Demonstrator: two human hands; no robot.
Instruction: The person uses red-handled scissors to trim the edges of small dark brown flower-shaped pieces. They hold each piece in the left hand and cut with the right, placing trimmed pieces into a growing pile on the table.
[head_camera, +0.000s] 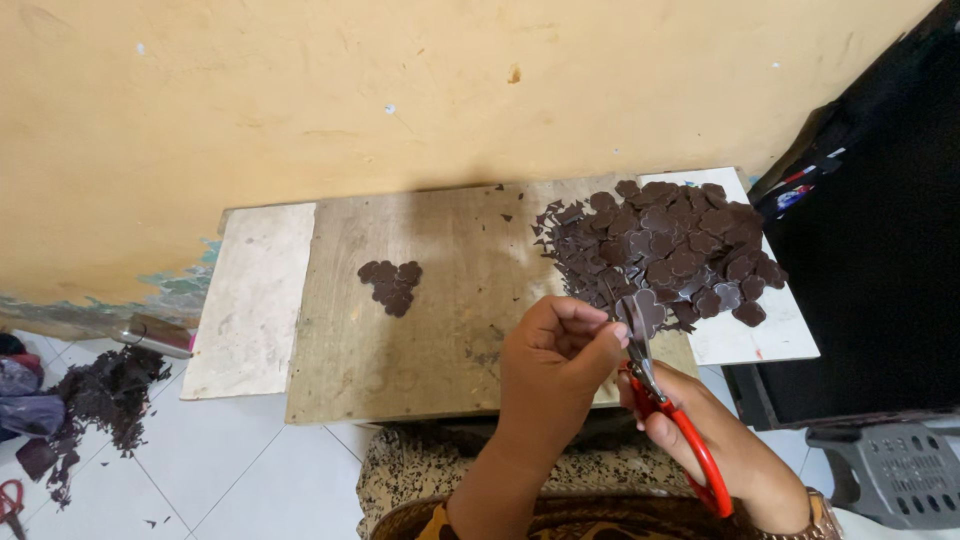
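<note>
Two hands meet over the near edge of the wooden board (440, 300); the left hand (552, 362) pinches a dark brown cut-out piece (648, 310), fingers closed on it; the right hand (725, 452) grips red-handled scissors (668, 405), blades at that piece; a big heap of dark pieces (670, 250) lies just beyond, a small cluster (392, 284) sits mid-board; scraps (105, 395) litter the floor at left.

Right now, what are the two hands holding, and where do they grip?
The right hand holds red-handled scissors by the handles; the left hand pinches a dark brown cut-out piece at its edge.
</note>
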